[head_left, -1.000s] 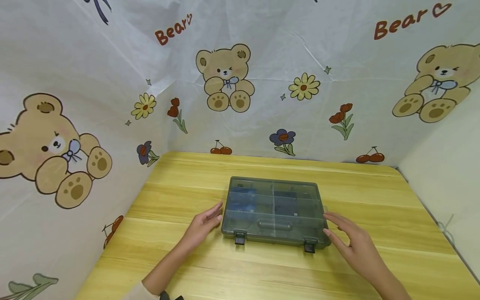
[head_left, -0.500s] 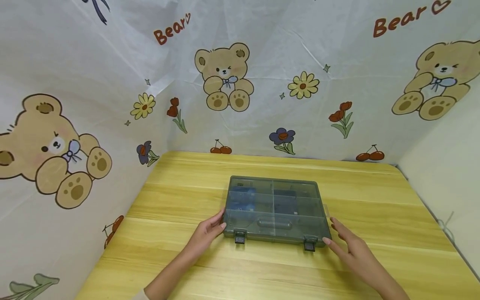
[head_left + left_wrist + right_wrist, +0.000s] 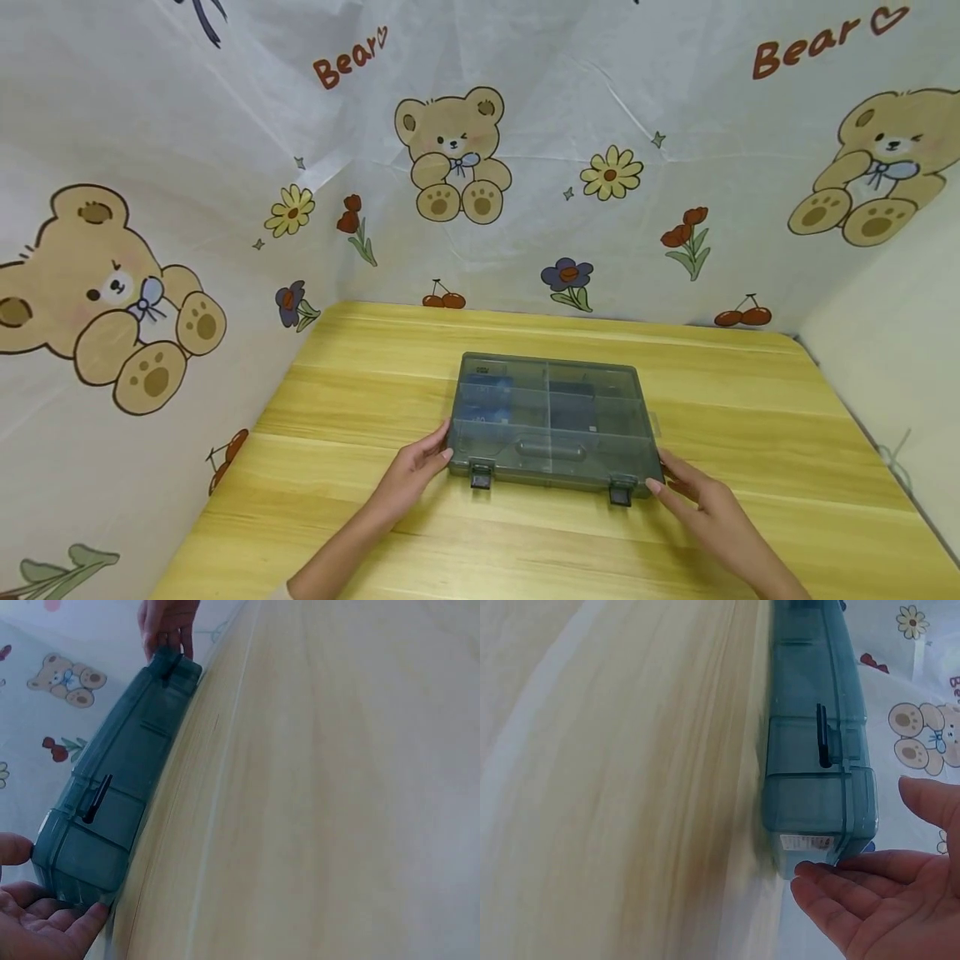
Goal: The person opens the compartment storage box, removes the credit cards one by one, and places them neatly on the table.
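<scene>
A flat case of see-through grey-green plastic [image 3: 585, 451] lies on the table, its lid down. Two black latches [image 3: 481, 477] stick out from its front edge. Through the lid, blue packets [image 3: 483, 400] and a dark rectangular piece [image 3: 572, 404] show in the divided compartments. My left hand [image 3: 408, 471] rests at the left side, thumb by the front corner and fingers loosely along the end. At the opposite end, my right hand [image 3: 708, 504] has its fingers against the case; in the right wrist view they look straight, with the thumb held apart. A white label [image 3: 806, 842] shows there.
The wood-grain table [image 3: 360, 367] extends around the case. Behind and to the left hangs a white cloth [image 3: 525, 233] printed with bears and flowers. A plain pale wall [image 3: 900, 350] borders the right side.
My left hand has moved in from a small gap to meet the case's left side. My right hand has slid nearer the front right corner. The case has stayed about where it was.
</scene>
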{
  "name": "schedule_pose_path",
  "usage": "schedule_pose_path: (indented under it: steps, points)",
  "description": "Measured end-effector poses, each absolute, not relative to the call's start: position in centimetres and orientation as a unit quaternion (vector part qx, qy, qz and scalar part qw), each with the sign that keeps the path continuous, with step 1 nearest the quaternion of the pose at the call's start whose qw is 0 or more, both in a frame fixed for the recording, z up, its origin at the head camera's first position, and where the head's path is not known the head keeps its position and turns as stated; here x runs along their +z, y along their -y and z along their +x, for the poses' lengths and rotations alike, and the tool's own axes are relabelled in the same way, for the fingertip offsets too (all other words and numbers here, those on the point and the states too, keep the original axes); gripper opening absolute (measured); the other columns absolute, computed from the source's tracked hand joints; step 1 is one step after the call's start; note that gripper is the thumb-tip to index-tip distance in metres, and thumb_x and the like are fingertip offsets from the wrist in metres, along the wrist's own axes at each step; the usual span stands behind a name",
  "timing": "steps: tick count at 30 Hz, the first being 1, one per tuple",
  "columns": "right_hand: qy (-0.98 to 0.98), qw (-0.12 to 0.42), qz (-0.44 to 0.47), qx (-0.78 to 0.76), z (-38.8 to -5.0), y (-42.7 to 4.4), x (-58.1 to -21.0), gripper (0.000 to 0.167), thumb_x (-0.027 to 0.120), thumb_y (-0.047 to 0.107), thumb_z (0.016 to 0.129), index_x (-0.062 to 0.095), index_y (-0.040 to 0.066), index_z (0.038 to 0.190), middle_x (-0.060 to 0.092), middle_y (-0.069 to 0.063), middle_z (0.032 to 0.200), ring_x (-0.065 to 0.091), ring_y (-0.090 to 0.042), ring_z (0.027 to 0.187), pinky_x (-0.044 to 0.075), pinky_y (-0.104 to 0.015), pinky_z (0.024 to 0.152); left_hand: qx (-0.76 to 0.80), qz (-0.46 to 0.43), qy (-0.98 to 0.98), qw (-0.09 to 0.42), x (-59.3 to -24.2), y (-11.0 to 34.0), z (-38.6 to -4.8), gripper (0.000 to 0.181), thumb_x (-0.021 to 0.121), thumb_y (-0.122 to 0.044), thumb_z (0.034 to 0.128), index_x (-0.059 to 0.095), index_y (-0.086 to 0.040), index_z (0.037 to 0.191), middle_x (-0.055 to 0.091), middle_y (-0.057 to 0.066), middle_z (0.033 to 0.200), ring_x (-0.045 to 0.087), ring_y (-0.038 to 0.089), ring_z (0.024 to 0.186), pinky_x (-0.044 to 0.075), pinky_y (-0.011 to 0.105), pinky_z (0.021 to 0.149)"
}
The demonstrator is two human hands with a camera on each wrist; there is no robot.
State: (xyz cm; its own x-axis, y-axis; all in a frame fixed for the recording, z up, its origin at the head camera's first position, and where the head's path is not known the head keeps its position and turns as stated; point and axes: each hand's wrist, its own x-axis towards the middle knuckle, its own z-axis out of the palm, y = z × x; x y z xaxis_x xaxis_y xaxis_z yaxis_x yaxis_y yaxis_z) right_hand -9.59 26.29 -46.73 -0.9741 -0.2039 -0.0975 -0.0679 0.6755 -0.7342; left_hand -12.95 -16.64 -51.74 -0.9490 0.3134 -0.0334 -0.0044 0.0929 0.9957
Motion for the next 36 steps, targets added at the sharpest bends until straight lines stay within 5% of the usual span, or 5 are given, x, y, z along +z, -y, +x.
schedule_pose_path:
  steps: [7, 14, 21, 30, 36]
  points:
    - [-0.878, 0.144, -0.011, -0.456, -9.5, -26.5, -46.0, 0.08, 0.053, 0.052, 0.103, 0.034, -0.006, 0.155, 0.038, -0.026, 0.155, 0.049, -0.042, 0.135, 0.056, -0.043, 0.097, 0.635, 0.104, -0.758, 0.109, -50.8, 16.5, -12.5, 0.061, 0.055, -0.029, 0.1067, 0.031, -0.007, 0.158, 0.023, 0.012, 0.165, 0.025, 0.034, 0.15, 0.034, 0.043, 0.117]
    - [-0.858, 0.191, 0.022, -0.477, -9.6, -26.8, -44.7, 0.081, 0.049, 0.055, 0.104, 0.029, -0.003, 0.158, 0.029, -0.023, 0.161, 0.034, -0.045, 0.144, 0.043, -0.059, 0.109, 0.631, 0.103, -0.762, 0.103, -49.6, 16.5, -12.4, 0.057, 0.052, -0.028, 0.108, 0.032, -0.01, 0.159, 0.025, 0.01, 0.165, 0.029, 0.034, 0.149, 0.034, 0.048, 0.117]
    - [-0.846, 0.22, 0.022, -0.486, -10.0, -27.3, -43.4, 0.076, 0.046, 0.051, 0.106, 0.029, -0.002, 0.158, 0.028, -0.025, 0.161, 0.037, -0.048, 0.141, 0.044, -0.065, 0.103, 0.619, 0.116, -0.77, 0.102, -48.3, 16.6, -12.6, 0.059, 0.051, -0.034, 0.1082, 0.033, -0.008, 0.158, 0.025, 0.012, 0.165, 0.034, 0.036, 0.146, 0.035, 0.047, 0.116]
    - [-0.848, 0.187, -0.023, -0.496, -10.5, -27.7, -41.5, 0.067, 0.042, 0.045, 0.109, 0.034, -0.003, 0.156, 0.032, -0.021, 0.16, 0.047, -0.041, 0.137, 0.044, -0.056, 0.109, 0.606, 0.152, -0.774, 0.101, -46.6, 17.5, -13.4, 0.057, 0.017, -0.036, 0.114, 0.031, -0.003, 0.159, 0.027, 0.018, 0.162, 0.035, 0.043, 0.144, 0.027, 0.051, 0.119]
    - [-0.856, 0.172, -0.035, -0.487, -11.0, -27.9, -40.6, 0.064, 0.037, 0.042, 0.111, 0.033, -0.004, 0.156, 0.031, -0.02, 0.16, 0.047, -0.04, 0.137, 0.042, -0.059, 0.108, 0.61, 0.157, -0.769, 0.105, -45.9, 17.7, -14.1, 0.049, 0.034, -0.017, 0.1113, 0.031, -0.002, 0.158, 0.026, 0.017, 0.163, 0.027, 0.037, 0.149, 0.024, 0.051, 0.121]
